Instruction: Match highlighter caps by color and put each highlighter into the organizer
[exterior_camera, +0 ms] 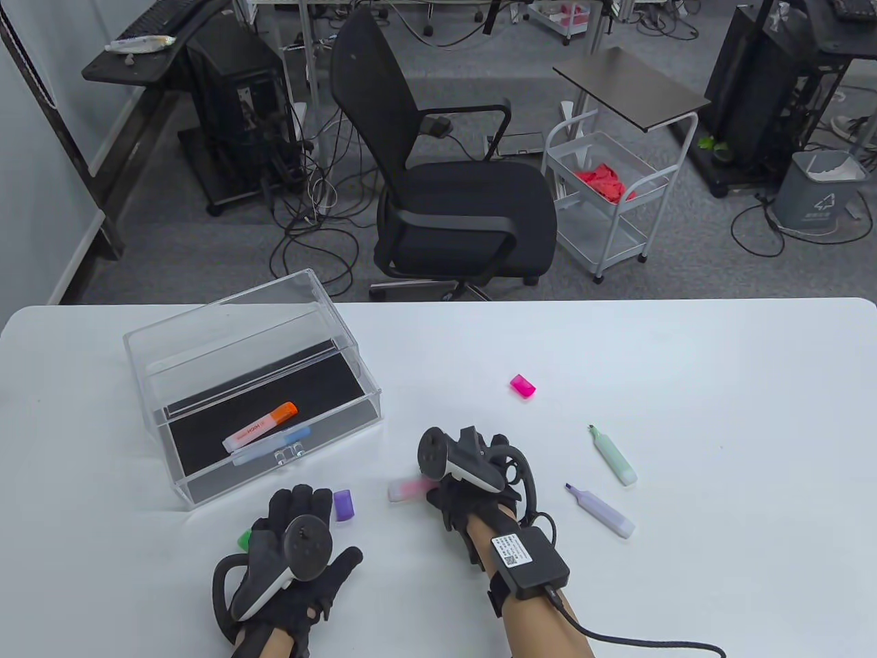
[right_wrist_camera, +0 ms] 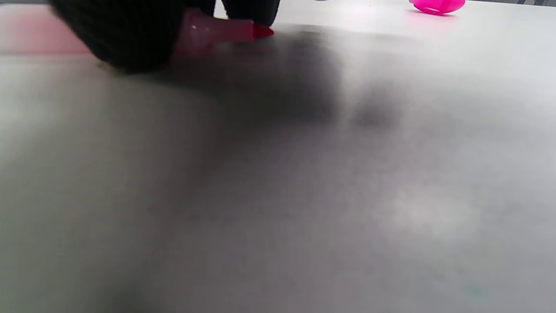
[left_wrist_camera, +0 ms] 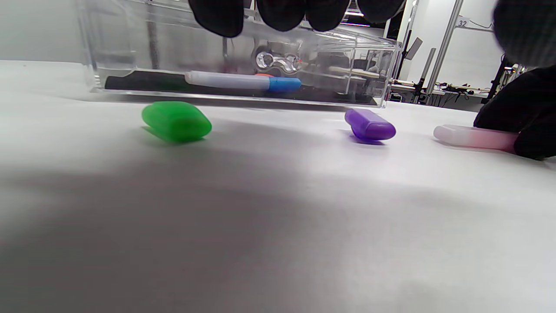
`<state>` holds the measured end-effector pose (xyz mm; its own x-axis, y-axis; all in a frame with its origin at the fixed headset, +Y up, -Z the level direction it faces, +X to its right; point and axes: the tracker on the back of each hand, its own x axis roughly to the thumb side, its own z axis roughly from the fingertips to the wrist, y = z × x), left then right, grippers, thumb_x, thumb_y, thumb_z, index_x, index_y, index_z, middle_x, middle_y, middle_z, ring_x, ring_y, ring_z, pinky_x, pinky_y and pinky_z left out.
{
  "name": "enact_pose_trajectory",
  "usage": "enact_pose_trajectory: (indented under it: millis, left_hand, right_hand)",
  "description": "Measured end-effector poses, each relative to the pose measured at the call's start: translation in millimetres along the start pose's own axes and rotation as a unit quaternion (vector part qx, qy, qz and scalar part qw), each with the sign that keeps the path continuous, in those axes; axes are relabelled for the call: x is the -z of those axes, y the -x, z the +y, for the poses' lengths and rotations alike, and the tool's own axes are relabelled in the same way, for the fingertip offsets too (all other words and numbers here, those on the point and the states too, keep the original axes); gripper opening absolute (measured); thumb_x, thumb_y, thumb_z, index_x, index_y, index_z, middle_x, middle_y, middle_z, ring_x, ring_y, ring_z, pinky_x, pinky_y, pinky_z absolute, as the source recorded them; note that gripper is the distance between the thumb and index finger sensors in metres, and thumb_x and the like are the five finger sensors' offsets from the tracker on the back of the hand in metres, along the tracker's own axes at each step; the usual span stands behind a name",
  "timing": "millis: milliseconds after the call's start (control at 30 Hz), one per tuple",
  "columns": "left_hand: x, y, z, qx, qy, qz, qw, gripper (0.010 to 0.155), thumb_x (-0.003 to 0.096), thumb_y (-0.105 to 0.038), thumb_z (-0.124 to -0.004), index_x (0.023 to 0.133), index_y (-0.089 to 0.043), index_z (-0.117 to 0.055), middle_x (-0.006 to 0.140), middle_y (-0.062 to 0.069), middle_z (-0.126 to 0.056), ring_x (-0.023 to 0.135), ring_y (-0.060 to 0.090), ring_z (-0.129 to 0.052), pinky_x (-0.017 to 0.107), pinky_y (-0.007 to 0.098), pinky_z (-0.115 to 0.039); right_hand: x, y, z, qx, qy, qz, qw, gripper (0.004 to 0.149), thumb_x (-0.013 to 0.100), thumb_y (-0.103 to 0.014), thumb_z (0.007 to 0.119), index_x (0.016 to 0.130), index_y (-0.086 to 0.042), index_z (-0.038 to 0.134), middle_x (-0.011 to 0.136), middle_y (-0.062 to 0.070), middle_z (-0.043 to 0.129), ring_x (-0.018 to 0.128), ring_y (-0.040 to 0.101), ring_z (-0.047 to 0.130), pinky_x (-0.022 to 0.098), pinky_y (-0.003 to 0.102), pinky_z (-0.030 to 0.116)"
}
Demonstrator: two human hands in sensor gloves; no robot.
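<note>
My right hand pinches an uncapped pink highlighter that lies on the white table. The right wrist view shows the thumb in front of the barrel and fingers behind it, with the red tip bare. The pink cap sits further back. My left hand hovers flat and holds nothing, above a green cap and beside a purple cap. Uncapped green and purple highlighters lie to the right. The clear organizer holds an orange-capped highlighter and a blue-capped one.
The organizer's drawer is pulled out toward me, its clear front wall close to my left fingertips. Beyond the table's far edge stand a black office chair and a white cart.
</note>
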<state>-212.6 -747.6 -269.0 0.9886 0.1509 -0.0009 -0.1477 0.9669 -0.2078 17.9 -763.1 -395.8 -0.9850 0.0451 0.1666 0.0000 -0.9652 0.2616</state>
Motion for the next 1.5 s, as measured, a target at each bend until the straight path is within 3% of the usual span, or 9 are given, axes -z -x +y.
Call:
enact_pose_trajectory:
  millis: [133,367,867,1167,1500]
  left_hand:
    - [-1,-2,1,0.007,-0.009,0.000,1.000,0.091,0.0408,-0.077,-0.059,0.110,-0.036,-0.017,0.120,-0.006,-0.019,0.119,0.031,-0.026,0.083,0.055,-0.043]
    - [-2,-5,1,0.014,-0.022,-0.007,1.000,0.089,0.0417,-0.075,-0.061,0.110,-0.035,-0.020,0.120,-0.006,-0.025,0.119,0.030,-0.034,0.082,0.054,-0.048]
    - [-8,-21,6,0.033,-0.073,-0.046,0.996,0.089,0.0419,-0.070,-0.069,0.109,-0.035,-0.023,0.118,-0.008,-0.036,0.117,0.026,-0.051,0.080,0.051,-0.058]
    - [-9,-25,8,0.040,-0.086,-0.058,0.994,0.082,0.0425,-0.066,-0.071,0.109,-0.035,-0.036,0.114,-0.008,-0.051,0.108,0.024,-0.071,0.078,0.048,-0.066]
    - [-7,-27,8,0.056,-0.077,-0.057,0.994,0.064,0.0430,-0.062,-0.069,0.101,-0.035,-0.061,0.097,-0.010,-0.079,0.086,0.020,-0.094,0.070,0.044,-0.077]
  right_hand:
    - [-2,-4,-1,-0.027,0.023,-0.034,0.999,0.053,0.037,-0.042,0.084,0.088,-0.035,0.070,0.100,-0.007,0.066,0.103,0.033,0.049,0.071,0.069,0.029]
    - [-20,-16,-13,-0.023,0.031,-0.079,0.996,0.056,0.039,-0.040,0.080,0.090,-0.020,0.064,0.097,0.010,0.072,0.099,0.041,0.058,0.070,0.069,0.035]
    - [-76,-74,-46,-0.020,-0.007,-0.187,0.982,0.058,0.040,-0.041,0.080,0.090,-0.017,0.066,0.090,0.011,0.081,0.095,0.040,0.070,0.069,0.068,0.046]
    - [-81,-94,-49,-0.008,-0.034,-0.218,0.975,0.058,0.039,-0.042,0.081,0.090,-0.016,0.068,0.087,0.011,0.084,0.093,0.038,0.072,0.069,0.067,0.047]
    - [-81,-93,-45,0.029,-0.032,-0.228,0.973,0.058,0.039,-0.042,0.081,0.089,-0.015,0.069,0.085,0.011,0.085,0.092,0.036,0.072,0.069,0.067,0.047]
